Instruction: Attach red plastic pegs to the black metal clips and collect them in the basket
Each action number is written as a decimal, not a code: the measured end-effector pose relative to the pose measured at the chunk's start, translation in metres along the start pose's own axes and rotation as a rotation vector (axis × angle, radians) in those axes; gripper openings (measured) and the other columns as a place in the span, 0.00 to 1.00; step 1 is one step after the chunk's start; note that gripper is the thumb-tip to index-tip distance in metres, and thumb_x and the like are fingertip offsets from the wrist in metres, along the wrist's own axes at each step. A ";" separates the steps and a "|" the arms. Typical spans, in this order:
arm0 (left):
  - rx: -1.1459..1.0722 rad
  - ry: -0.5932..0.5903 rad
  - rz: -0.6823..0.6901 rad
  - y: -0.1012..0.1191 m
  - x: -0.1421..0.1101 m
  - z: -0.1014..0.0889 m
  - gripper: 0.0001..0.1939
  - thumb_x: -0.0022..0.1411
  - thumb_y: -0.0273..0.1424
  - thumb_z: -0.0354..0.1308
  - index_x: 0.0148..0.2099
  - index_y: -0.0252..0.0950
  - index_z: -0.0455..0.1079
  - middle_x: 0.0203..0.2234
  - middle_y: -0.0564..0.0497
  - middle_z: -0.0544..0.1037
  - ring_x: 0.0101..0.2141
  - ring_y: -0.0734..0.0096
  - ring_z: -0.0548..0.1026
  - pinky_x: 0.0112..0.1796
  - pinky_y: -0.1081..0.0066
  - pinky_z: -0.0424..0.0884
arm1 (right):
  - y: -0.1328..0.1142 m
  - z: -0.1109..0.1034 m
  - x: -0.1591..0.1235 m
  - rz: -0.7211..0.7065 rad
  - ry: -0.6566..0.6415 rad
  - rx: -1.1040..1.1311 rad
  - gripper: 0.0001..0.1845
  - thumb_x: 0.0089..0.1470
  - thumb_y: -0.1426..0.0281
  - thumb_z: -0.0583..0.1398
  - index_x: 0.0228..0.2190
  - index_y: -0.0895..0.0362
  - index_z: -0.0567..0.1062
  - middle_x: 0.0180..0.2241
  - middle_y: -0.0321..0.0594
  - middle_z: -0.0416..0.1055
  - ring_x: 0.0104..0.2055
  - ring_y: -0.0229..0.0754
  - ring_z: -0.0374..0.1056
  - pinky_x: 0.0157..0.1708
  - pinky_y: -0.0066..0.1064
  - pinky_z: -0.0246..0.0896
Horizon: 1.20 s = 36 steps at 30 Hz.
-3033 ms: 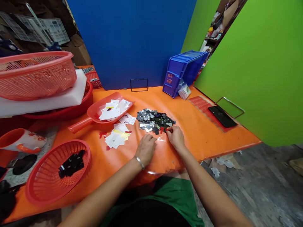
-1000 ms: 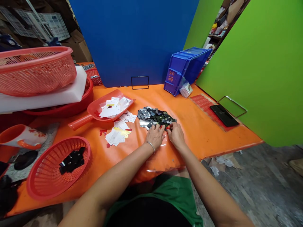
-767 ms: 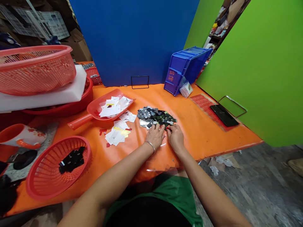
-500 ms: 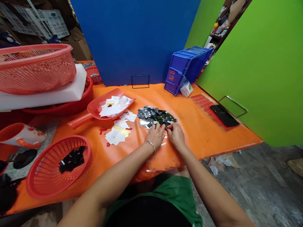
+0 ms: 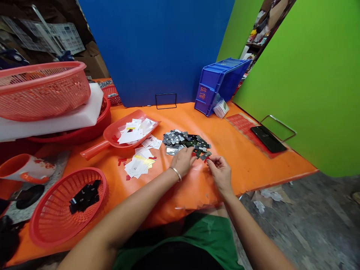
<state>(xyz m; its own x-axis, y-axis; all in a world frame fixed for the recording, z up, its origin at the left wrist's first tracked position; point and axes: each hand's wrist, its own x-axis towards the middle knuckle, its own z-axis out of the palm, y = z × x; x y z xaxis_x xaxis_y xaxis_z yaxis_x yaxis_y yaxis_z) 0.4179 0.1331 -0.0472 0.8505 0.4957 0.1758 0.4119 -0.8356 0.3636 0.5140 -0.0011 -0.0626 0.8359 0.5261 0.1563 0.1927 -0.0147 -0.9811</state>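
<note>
A heap of small flat metal pieces (image 5: 176,139), dark and silver, lies on the orange tabletop. My left hand (image 5: 182,162), with a bangle on its wrist, is at the heap's near edge with fingers curled; a small red bit shows by its fingertips, and what they hold is unclear. To its right, my right hand (image 5: 221,171) pinches a small flat metal piece with a red tab (image 5: 206,156). White paper slips (image 5: 138,165) and red scraps (image 5: 122,161) are spread left of my hands.
A red scoop (image 5: 112,141) holding more slips rests behind them. At left are a red basket (image 5: 50,221) with black pieces, a mug (image 5: 36,168) and stacked baskets (image 5: 45,93). A blue bin (image 5: 206,92) stands at the back, a phone (image 5: 267,138) at right.
My right hand has drawn back to the right, away from my left hand, with the red-tabbed metal piece at its fingertips. My left hand has shifted slightly left, its fingers more curled.
</note>
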 end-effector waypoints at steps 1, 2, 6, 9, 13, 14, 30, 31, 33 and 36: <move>-0.011 0.019 -0.021 -0.006 0.009 -0.008 0.16 0.65 0.36 0.47 0.52 0.38 0.64 0.39 0.46 0.69 0.40 0.64 0.67 0.41 0.67 0.65 | -0.001 0.001 -0.002 0.029 -0.011 0.026 0.11 0.45 0.63 0.63 0.26 0.56 0.69 0.25 0.34 0.68 0.26 0.37 0.63 0.27 0.28 0.59; 0.004 0.041 -0.044 -0.014 0.019 -0.016 0.14 0.65 0.34 0.46 0.50 0.39 0.66 0.39 0.46 0.69 0.41 0.64 0.67 0.41 0.67 0.64 | -0.003 0.002 -0.003 0.055 -0.026 0.047 0.11 0.44 0.63 0.64 0.26 0.56 0.69 0.24 0.34 0.68 0.25 0.36 0.63 0.25 0.27 0.58; 0.160 0.003 -0.040 -0.047 0.058 -0.038 0.17 0.64 0.28 0.45 0.50 0.45 0.70 0.40 0.46 0.67 0.44 0.61 0.64 0.43 0.65 0.62 | -0.006 0.007 -0.010 0.124 -0.059 0.099 0.11 0.42 0.64 0.65 0.25 0.56 0.70 0.22 0.33 0.68 0.23 0.36 0.62 0.22 0.27 0.57; 0.218 -0.075 0.015 -0.064 0.075 -0.040 0.15 0.61 0.28 0.50 0.48 0.46 0.72 0.42 0.45 0.66 0.46 0.58 0.63 0.44 0.63 0.61 | -0.006 0.007 -0.013 0.147 -0.058 0.109 0.11 0.41 0.64 0.66 0.25 0.55 0.70 0.22 0.33 0.68 0.23 0.36 0.62 0.21 0.27 0.57; 0.161 -0.104 0.082 -0.072 0.083 -0.038 0.08 0.57 0.30 0.56 0.38 0.40 0.75 0.41 0.44 0.68 0.46 0.59 0.64 0.45 0.64 0.61 | -0.002 0.004 -0.014 0.143 -0.051 0.101 0.12 0.41 0.64 0.66 0.25 0.56 0.70 0.22 0.34 0.68 0.24 0.37 0.64 0.22 0.27 0.59; 0.120 -0.089 0.078 -0.073 0.083 -0.039 0.07 0.56 0.30 0.57 0.36 0.38 0.75 0.39 0.45 0.70 0.45 0.60 0.65 0.44 0.65 0.61 | -0.001 0.003 -0.014 0.141 -0.050 0.101 0.12 0.40 0.64 0.66 0.25 0.56 0.70 0.23 0.34 0.68 0.24 0.37 0.64 0.22 0.27 0.59; -1.522 -0.239 -0.836 0.008 -0.112 -0.025 0.08 0.53 0.25 0.61 0.34 0.32 0.65 0.28 0.47 0.77 0.23 0.74 0.75 0.31 0.67 0.74 | -0.025 0.022 -0.056 0.230 -0.236 0.153 0.13 0.39 0.64 0.66 0.25 0.56 0.69 0.23 0.33 0.68 0.24 0.35 0.63 0.22 0.26 0.58; -1.575 -0.238 -0.861 0.013 -0.119 -0.023 0.08 0.52 0.23 0.62 0.34 0.31 0.65 0.29 0.47 0.78 0.24 0.75 0.75 0.31 0.69 0.74 | -0.025 0.023 -0.061 0.226 -0.252 0.142 0.12 0.39 0.64 0.66 0.25 0.56 0.69 0.23 0.33 0.68 0.24 0.35 0.63 0.23 0.26 0.59; -1.642 -0.216 -0.885 0.018 -0.125 -0.019 0.10 0.50 0.19 0.61 0.36 0.30 0.67 0.29 0.47 0.78 0.25 0.76 0.76 0.33 0.72 0.74 | -0.024 0.025 -0.070 0.229 -0.284 0.112 0.11 0.41 0.65 0.65 0.25 0.55 0.69 0.23 0.32 0.67 0.23 0.34 0.62 0.23 0.26 0.59; -1.692 -0.190 -0.907 0.017 -0.127 -0.016 0.13 0.48 0.14 0.59 0.37 0.29 0.69 0.28 0.47 0.78 0.27 0.75 0.77 0.34 0.73 0.74 | -0.021 0.027 -0.081 0.234 -0.323 0.061 0.10 0.43 0.66 0.64 0.25 0.55 0.68 0.22 0.32 0.65 0.22 0.33 0.61 0.21 0.25 0.59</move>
<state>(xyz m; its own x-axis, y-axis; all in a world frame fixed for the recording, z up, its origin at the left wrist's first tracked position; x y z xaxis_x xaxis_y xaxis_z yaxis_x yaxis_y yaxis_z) 0.3118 0.0601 -0.0488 0.6644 0.4578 -0.5907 0.0864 0.7380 0.6692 0.4280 -0.0201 -0.0575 0.6470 0.7550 -0.1064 -0.0226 -0.1204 -0.9925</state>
